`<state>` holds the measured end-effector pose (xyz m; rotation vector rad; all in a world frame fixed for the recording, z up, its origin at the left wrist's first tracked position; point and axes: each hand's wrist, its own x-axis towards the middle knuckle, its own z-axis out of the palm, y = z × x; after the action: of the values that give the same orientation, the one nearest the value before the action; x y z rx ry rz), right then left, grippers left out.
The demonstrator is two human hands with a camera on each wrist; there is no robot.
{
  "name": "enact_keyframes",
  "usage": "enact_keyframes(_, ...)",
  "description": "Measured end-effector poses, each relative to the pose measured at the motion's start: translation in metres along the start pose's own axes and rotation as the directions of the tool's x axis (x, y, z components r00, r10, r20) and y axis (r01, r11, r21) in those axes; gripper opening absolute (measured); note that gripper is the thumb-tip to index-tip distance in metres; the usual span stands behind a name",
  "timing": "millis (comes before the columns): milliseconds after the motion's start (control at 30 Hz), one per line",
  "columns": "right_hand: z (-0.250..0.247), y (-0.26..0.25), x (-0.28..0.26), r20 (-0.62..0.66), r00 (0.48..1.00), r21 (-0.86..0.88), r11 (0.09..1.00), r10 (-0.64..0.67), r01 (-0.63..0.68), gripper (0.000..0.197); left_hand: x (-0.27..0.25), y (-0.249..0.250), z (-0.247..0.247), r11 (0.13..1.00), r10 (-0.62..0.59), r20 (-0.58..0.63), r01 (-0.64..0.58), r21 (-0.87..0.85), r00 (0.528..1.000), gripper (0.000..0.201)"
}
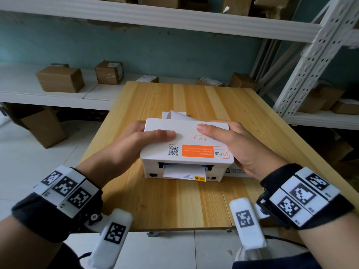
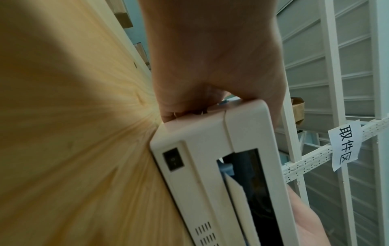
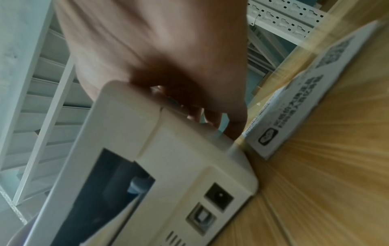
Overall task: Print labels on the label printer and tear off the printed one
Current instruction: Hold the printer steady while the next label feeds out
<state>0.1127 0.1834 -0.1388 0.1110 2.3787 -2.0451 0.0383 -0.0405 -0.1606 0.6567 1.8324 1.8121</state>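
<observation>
Both hands [image 1: 132,144] [image 1: 237,144] gripping white label printer [image 1: 186,144] on pale wooden table [image 1: 174,206], white shelving [image 1: 58,98] with cardboard boxes [image 1: 60,79] behind

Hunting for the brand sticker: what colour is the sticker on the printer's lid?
Orange, with a white end panel, on the printer's sticker; head view.

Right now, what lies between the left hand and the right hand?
In the head view, the label printer lies between the left hand and right hand; both grip it.

Left hand [image 1: 134,140] and right hand [image 1: 231,142] curled inward, thumbs on top; fingertips apparently tucked under.
</observation>
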Motion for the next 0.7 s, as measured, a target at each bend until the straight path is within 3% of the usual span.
enact_keyframes(300, 0.0014, 0.0011, -0.0001, -0.015, 1.000, -0.001, 1.000, -0.009, 0.009, 0.028, -0.0011, 0.0004, 0.0014, 1.000, 0.009, -0.014, -0.009, -0.020, 1.000, 0.025)
enact_keyframes(700, 0.0019, 0.0012, 0.0002, -0.012, 1.000, -0.003, 1.000, -0.003, 0.003, 0.031, -0.0020, 0.0035, 0.0032, 1.000, -0.001, -0.014, 0.001, 0.003, 1.000, 0.034)
